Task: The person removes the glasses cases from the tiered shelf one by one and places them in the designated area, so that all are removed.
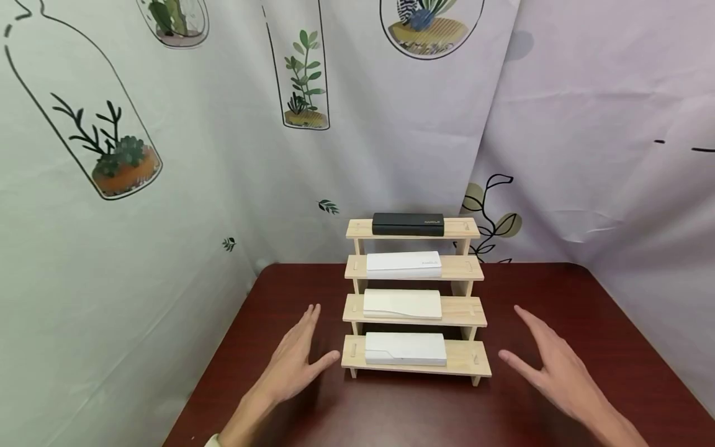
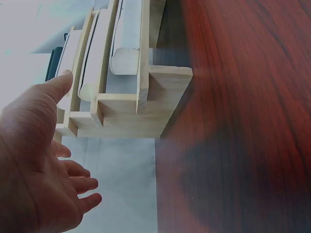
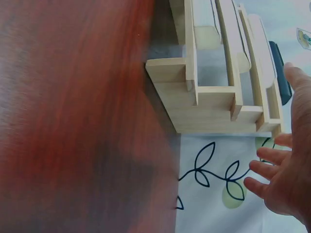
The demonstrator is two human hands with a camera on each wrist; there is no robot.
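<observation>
A light wooden stepped rack point(image 1: 466, 357) stands on the table in the head view. On its top step lies a long black case point(image 1: 408, 225). Long white cases lie on the steps below: an upper one point(image 1: 403, 265), a middle one point(image 1: 402, 304) and a lowest one point(image 1: 405, 349). My left hand point(image 1: 290, 366) is held beside the rack's left end, fingers straight and thumb apart, holding nothing. To the right of the rack my right hand point(image 1: 561, 375) is likewise spread, with nothing in it. Both wrist views show the rack's ends, each hand apart from the cases.
The dark red wooden table point(image 1: 413, 413) extends around the rack to both sides and the front. Behind and beside it hangs a pale curtain point(image 1: 368, 167) printed with plants in jars. The table's back edge meets this cloth.
</observation>
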